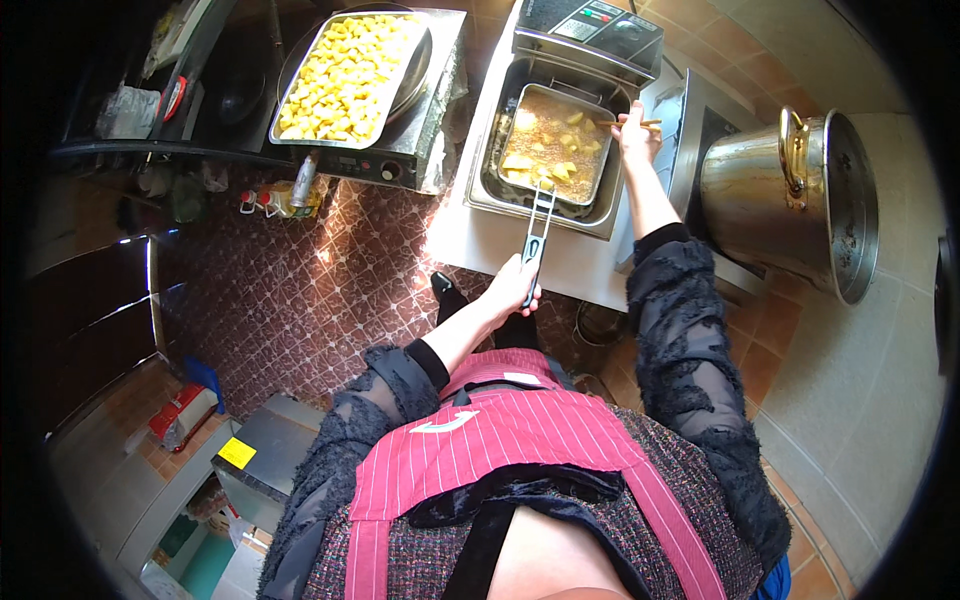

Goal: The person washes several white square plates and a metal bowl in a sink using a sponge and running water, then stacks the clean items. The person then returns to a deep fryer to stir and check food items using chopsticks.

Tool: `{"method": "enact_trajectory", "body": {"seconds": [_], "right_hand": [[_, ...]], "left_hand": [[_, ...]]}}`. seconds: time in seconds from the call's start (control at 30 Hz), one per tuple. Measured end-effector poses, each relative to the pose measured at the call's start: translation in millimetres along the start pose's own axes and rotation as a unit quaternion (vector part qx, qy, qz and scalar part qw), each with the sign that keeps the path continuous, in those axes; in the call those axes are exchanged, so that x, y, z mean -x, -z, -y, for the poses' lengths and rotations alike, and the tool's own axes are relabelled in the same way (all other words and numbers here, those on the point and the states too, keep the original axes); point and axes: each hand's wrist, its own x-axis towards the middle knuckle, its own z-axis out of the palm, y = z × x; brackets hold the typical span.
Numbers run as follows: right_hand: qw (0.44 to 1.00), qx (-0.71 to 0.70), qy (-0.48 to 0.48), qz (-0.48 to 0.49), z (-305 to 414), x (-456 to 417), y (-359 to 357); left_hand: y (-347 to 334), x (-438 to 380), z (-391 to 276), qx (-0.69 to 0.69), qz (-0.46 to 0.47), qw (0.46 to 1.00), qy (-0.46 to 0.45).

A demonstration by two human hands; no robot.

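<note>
An electric deep fryer [480,196] holds a wire frying basket [556,198] in bubbling oil, with yellow potato pieces [561,169] frying in it. My left hand [517,285] is closed around the black grip of the basket's metal handle [541,206], in front of the fryer. At the fryer's right rim, my right hand [637,139] holds wooden chopsticks [609,123], whose far ends reach over the basket. A metal tray [390,112] heaped with cut yellow potatoes [341,82] rests to the left, on a large round pan [412,81].
A large steel stockpot [757,187] stands at the right. The round pan is on a cooktop [435,142] with a control knob. Oil bottles [289,201] are on the tiled floor at left. The fryer's control box [589,34] is at its back.
</note>
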Motion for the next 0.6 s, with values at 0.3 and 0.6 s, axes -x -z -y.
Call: {"method": "enact_trajectory", "body": {"seconds": [0.3, 0.6], "right_hand": [[0.990, -0.097, 0.004, 0.104, -18.0, 37.0, -23.1], [0.955, 0.034, 0.137, 0.262, 49.9, 66.4, 47.3]], "left_hand": [[0.5, 0.9, -5.6, 0.014, 0.006, 1.000, 0.028], [0.9, -1.7, -2.4, -0.010, -0.013, 0.999, 0.032]]}}
